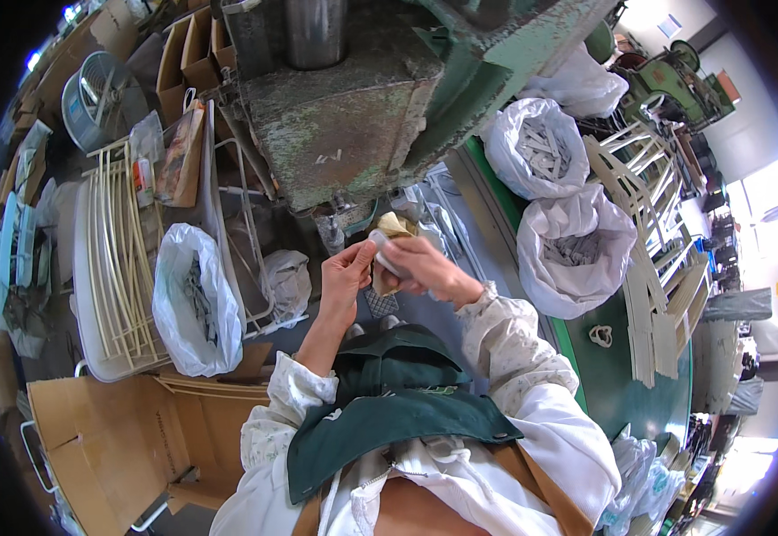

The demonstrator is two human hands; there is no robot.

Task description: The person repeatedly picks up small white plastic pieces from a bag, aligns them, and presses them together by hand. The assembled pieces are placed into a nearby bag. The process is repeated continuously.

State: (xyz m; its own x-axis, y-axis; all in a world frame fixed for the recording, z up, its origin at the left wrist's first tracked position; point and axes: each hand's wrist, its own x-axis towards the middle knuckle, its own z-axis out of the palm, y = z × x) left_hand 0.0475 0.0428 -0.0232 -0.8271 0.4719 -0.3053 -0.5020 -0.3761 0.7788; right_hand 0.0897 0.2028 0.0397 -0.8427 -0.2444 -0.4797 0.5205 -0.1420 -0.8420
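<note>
Right grip: our right hand (431, 266) clamps a pale piece (391, 261) before the green machine (340, 134).
Left grip: our left hand (344, 272) pinches beside it, perhaps steadying; we cannot tell its hold.
White sack (170, 304): open leftward, probably for reach.

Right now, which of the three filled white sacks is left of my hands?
The sack by the large cardboard box; the farther sack and nearer sack are on your right.

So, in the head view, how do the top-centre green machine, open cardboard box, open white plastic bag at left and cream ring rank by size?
1. Green machine, cut off at top
2. Cardboard box
3. White plastic bag
4. Cream ring
</note>
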